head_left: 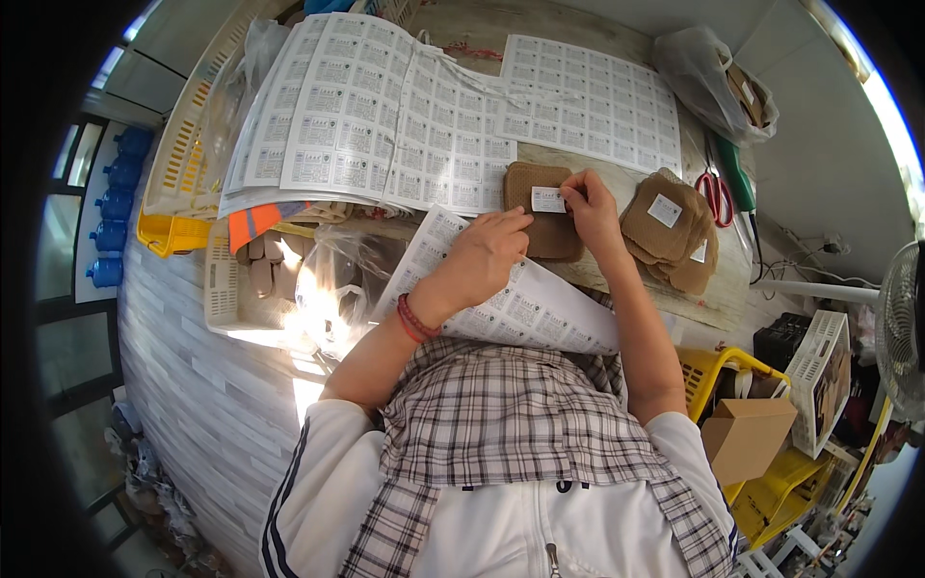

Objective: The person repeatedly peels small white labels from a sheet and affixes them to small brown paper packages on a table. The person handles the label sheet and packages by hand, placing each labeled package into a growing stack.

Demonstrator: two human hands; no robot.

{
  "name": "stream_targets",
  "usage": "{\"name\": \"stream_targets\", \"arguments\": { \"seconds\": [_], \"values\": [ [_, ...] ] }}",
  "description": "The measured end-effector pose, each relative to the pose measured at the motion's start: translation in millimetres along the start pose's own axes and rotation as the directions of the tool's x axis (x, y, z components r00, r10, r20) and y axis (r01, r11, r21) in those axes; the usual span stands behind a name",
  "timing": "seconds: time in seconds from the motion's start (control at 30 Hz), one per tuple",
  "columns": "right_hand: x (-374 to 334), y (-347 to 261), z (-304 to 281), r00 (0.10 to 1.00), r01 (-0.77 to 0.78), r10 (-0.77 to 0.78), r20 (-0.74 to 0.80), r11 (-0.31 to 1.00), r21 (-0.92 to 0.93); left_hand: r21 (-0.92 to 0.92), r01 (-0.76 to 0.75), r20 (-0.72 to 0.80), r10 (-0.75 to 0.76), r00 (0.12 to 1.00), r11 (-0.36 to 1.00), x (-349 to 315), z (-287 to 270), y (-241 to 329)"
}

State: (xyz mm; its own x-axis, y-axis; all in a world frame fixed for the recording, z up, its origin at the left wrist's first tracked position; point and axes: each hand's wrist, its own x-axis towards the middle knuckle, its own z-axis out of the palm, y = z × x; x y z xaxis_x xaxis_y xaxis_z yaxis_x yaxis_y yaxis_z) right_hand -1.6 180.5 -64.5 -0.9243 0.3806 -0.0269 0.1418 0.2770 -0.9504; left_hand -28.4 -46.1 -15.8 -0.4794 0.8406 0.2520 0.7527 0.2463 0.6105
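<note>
Right hand (593, 207) pinches the right end of a small white rectangular label (548, 199) against a brown, round-cornered textured pad (536, 175) by the near edge of the wooden table (701, 306); the left hand (491, 252), its grip unclear, meets the pad's left side, presumably steadying it.

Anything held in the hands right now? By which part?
Right hand: white label, seemingly by its right end, over the brown pad. Left hand: fingertips at the pad; grip can't be told.
</note>
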Motion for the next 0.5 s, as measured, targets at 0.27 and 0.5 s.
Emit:
{"name": "stream_targets", "arguments": {
  "seconds": [0.27,0.5],
  "values": [
    [-0.5,-1.1,4.6,0.998,0.035,-0.041,-0.053,0.994,-0.108,-0.002,0.002,-0.008,-0.002,1.0,1.0,0.7,1.3,-0.6],
    [-2.5,-8.2,5.7,0.996,0.063,-0.072,-0.058,0.988,-0.144,0.009,-0.012,-0.015,0.012,1.0,1.0,0.0,1.5,-1.8]
  ]
}}
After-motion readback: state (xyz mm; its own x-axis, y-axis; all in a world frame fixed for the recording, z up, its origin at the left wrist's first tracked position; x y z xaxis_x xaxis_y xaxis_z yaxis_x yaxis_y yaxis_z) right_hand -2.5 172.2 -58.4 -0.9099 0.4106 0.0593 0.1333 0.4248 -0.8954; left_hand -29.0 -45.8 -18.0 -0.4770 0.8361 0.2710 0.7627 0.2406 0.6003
